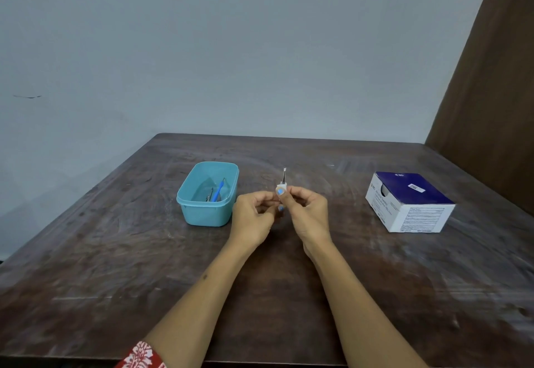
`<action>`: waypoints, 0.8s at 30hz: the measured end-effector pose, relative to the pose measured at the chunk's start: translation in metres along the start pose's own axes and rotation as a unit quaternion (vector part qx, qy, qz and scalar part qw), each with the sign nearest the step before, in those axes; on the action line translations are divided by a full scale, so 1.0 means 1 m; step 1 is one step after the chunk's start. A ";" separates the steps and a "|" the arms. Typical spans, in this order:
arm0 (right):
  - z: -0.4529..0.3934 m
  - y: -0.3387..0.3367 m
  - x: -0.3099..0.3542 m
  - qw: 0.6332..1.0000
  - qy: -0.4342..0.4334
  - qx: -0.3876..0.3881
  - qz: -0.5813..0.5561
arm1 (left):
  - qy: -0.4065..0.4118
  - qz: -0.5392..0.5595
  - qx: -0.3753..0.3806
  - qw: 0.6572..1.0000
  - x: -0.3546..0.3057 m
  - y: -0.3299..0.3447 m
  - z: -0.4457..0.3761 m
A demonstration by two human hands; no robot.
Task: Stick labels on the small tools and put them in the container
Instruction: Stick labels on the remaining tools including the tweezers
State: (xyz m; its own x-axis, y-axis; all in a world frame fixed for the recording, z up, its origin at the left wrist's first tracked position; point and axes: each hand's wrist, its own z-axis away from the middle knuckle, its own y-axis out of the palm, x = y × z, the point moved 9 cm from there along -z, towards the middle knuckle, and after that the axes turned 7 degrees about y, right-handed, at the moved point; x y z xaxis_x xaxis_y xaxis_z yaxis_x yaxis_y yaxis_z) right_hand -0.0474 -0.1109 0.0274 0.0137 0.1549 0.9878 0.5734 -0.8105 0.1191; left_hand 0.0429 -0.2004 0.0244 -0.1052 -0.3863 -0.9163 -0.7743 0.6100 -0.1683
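Observation:
A small metal tool with a flat tip stands upright between both hands above the table's middle. A white label wraps its shaft just above the fingers. My right hand pinches the tool below the label. My left hand has curled fingers at the tool's lower part, beside the right hand. The turquoise plastic container stands to the left of my hands. Inside it lie a blue-handled tool and a small metal tool.
A white and dark blue cardboard box sits on the right of the dark wooden table. A pale wall runs behind the table, and a brown panel stands at the far right.

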 end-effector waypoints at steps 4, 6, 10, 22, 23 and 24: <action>0.002 -0.011 0.009 0.998 -0.021 -0.048 -0.039 | -0.010 0.005 0.044 0.999 0.001 0.009 0.002; 0.002 -0.016 0.011 0.996 -0.022 -0.070 -0.053 | -0.005 -0.008 0.063 0.998 0.000 0.014 0.003; 0.002 -0.006 0.004 0.999 -0.001 -0.031 -0.021 | -0.001 0.006 0.021 1.000 0.000 0.005 0.002; 0.005 -0.017 0.011 0.993 0.011 -0.084 -0.085 | -0.043 0.032 0.094 0.994 0.003 0.021 0.008; 0.005 -0.017 0.011 0.993 0.009 -0.084 -0.083 | -0.040 0.029 0.092 0.995 0.003 0.020 0.008; 0.005 -0.016 0.012 0.993 0.008 -0.080 -0.081 | -0.034 0.022 0.086 0.996 0.002 0.019 0.007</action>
State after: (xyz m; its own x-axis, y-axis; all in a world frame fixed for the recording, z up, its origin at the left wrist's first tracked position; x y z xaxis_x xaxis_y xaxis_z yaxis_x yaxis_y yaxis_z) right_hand -0.0524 -0.0932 0.0366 -0.0815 0.2837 0.9555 0.4288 -0.8554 0.2905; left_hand 0.0323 -0.1846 0.0167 -0.0898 -0.3127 -0.9456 -0.6514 0.7366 -0.1817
